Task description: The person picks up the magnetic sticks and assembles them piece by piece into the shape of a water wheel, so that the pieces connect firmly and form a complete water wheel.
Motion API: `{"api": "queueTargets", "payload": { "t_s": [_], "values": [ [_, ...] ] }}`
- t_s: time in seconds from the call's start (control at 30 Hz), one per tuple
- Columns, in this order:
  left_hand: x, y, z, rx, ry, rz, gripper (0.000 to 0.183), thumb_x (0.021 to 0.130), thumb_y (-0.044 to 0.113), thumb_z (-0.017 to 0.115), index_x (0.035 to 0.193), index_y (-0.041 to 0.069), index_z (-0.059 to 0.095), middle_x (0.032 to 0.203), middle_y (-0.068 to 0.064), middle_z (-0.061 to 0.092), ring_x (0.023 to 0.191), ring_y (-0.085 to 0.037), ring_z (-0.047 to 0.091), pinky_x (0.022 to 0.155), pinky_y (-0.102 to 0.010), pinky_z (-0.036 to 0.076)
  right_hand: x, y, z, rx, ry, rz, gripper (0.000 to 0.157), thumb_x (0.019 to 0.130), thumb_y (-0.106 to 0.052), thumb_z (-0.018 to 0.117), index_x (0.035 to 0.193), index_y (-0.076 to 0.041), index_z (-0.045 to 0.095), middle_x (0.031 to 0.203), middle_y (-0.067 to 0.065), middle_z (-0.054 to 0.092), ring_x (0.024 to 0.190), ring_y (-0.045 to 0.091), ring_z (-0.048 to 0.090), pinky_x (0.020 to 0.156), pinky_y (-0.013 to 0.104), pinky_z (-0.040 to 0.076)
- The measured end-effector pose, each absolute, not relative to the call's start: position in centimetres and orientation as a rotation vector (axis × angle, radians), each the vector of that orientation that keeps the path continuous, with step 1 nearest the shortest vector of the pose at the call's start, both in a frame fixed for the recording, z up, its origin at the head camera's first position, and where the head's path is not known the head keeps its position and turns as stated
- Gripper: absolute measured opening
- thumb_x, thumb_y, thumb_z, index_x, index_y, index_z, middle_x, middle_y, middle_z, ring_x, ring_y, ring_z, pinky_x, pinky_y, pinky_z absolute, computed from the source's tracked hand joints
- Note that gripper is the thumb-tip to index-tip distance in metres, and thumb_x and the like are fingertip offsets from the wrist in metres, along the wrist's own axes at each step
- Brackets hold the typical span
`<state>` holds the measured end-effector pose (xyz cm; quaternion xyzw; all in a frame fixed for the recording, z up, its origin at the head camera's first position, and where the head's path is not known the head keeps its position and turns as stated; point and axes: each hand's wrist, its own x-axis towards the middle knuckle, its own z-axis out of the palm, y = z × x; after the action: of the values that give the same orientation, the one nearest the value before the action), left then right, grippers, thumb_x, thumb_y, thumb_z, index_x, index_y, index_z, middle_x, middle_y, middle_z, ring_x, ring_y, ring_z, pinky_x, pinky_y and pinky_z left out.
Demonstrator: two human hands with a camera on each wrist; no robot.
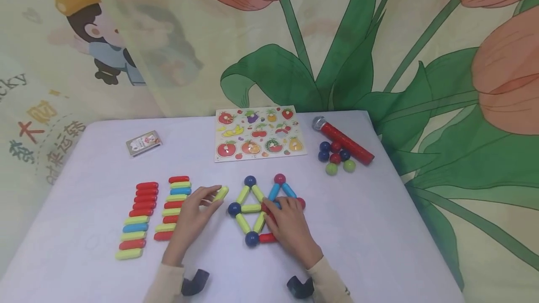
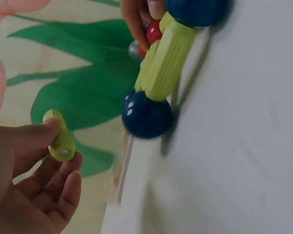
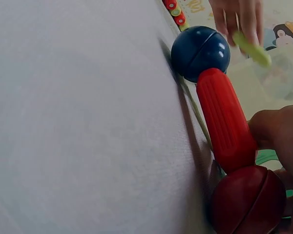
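My left hand (image 1: 197, 216) pinches a yellow-green magnetic rod (image 1: 221, 193) between thumb and fingers, raised left of the built shape. In the left wrist view a metal dot shows on the end of this rod (image 2: 61, 141). Rods and balls make up a flat shape of joined triangles, with blue balls (image 1: 234, 209) and yellow-green rods (image 1: 251, 208) on its left. Blue rods and a red ball (image 1: 280, 179) form its upper right. My right hand (image 1: 292, 223) holds the red ball (image 1: 265, 206) at the middle, its fingers covering part of the shape. A red rod (image 3: 225, 119) joins blue and red balls beside the right thumb.
Two columns of red, yellow-green and blue rods (image 1: 141, 205) lie at the left. Behind are a small card box (image 1: 144, 143), a fruit picture board (image 1: 261, 134) and a red tube (image 1: 347, 142) with a silver end. Several loose balls (image 1: 331, 169) sit beside the tube.
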<state>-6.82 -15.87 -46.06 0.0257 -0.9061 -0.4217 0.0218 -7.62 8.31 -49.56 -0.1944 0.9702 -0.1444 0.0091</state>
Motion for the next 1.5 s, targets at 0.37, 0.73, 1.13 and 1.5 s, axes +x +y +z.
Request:
{"api": "queueTargets", "payload": {
  "t_s": [0.37,0.73,1.13,1.5],
  "values": [
    [-12.9,-11.3,-46.6,-0.221,-2.896,-1.42,0.035,0.087,0.014,0.071,0.121,0.011,0.065,0.104,-0.002,0.065,0.093,-0.018,0.061,0.083,-0.035,0.054,-6.8,9.2,-49.5,-0.72,2.973,-0.48,0.046,0.088,-0.042,0.066,0.132,-0.03,0.058,0.117,-0.001,0.058,0.114,0.02,0.047,0.101,0.045,0.042],
    [-13.6,-10.0,-48.4,-0.299,-3.005,-1.263,0.03,0.087,0.016,0.071,0.116,0.01,0.068,0.1,-0.001,0.065,0.086,-0.014,0.059,0.08,-0.031,0.052,-6.4,9.6,-49.4,-0.763,2.966,-0.49,0.042,0.089,-0.039,0.064,0.13,-0.03,0.06,0.115,-0.003,0.058,0.111,0.017,0.047,0.101,0.042,0.042],
    [-13.3,-9.6,-49.1,-0.333,-3.028,-1.218,0.027,0.086,0.014,0.069,0.113,0.009,0.069,0.091,0.004,0.059,0.078,-0.011,0.05,0.071,-0.025,0.048,-6.6,9.7,-49.4,-0.776,2.96,-0.515,0.041,0.09,-0.039,0.063,0.13,-0.028,0.06,0.115,-0.004,0.057,0.11,0.016,0.047,0.102,0.041,0.041],
    [-13.2,-9.5,-49.0,-0.32,-2.996,-1.23,0.027,0.083,0.011,0.069,0.11,0.006,0.07,0.088,0.003,0.058,0.076,-0.011,0.05,0.068,-0.024,0.048,-6.8,9.5,-49.3,-0.75,3.0,-0.583,0.04,0.089,-0.037,0.066,0.127,-0.025,0.062,0.116,-0.001,0.057,0.109,0.016,0.05,0.098,0.04,0.045]
  ]
}}
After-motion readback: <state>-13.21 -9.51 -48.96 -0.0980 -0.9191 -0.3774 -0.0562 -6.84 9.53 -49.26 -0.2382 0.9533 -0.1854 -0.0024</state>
